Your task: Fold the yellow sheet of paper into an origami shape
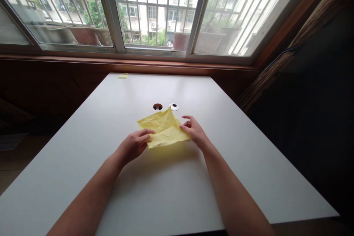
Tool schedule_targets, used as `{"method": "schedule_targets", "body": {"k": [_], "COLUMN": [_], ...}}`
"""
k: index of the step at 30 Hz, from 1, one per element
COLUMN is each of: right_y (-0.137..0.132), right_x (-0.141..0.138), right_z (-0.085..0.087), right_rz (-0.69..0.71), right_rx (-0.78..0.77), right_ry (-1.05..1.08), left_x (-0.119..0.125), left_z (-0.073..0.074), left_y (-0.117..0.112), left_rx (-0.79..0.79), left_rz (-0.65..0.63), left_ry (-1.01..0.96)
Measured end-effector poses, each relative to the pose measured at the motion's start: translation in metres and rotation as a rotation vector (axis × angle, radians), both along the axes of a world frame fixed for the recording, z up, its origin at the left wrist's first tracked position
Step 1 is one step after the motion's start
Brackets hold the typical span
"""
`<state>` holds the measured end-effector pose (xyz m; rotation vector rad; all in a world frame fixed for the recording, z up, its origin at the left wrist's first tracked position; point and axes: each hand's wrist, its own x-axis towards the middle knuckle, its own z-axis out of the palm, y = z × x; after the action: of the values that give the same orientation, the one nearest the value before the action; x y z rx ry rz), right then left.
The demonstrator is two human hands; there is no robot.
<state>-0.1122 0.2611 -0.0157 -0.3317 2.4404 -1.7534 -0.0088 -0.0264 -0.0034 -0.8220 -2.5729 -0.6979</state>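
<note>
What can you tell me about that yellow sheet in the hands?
The yellow sheet looks thin and creased, like paper or cloth; which, I cannot tell. It is bent, with a pointed peak at its far side, its near edge raised above the white table. The left hand holds its left side, the right hand its right.

Has creased yellow sheet (167, 131) between left hand (135, 144) and right hand (194, 131)
Behind, has round brown hole (157, 106) left of round silvery ring (176, 108)
</note>
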Motion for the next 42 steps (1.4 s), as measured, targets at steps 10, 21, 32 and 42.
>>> {"method": "schedule_targets", "body": {"k": [10, 21, 32, 42], "right_y": [-0.013, -0.041, -0.057, -0.072], "right_x": [0.011, 0.020, 0.002, -0.034], "right_z": [-0.007, -0.012, -0.016, -0.006], "right_rz": [0.038, 0.501, 0.416, 0.461], "right_rx": [0.555, 0.657, 0.867, 0.964], "right_ry": [0.555, 0.720, 0.531, 0.475], "left_x": [0.004, 0.009, 0.017, 0.040], "left_z": [0.011, -0.016, -0.017, -0.019], "left_y": [0.014, 0.033, 0.044, 0.040], "left_rx": [-0.049, -0.299, -0.391, -0.393], "left_rz": [-0.142, 0.065, 0.047, 0.033], "left_ry": [-0.192, -0.080, -0.231, -0.245]}}
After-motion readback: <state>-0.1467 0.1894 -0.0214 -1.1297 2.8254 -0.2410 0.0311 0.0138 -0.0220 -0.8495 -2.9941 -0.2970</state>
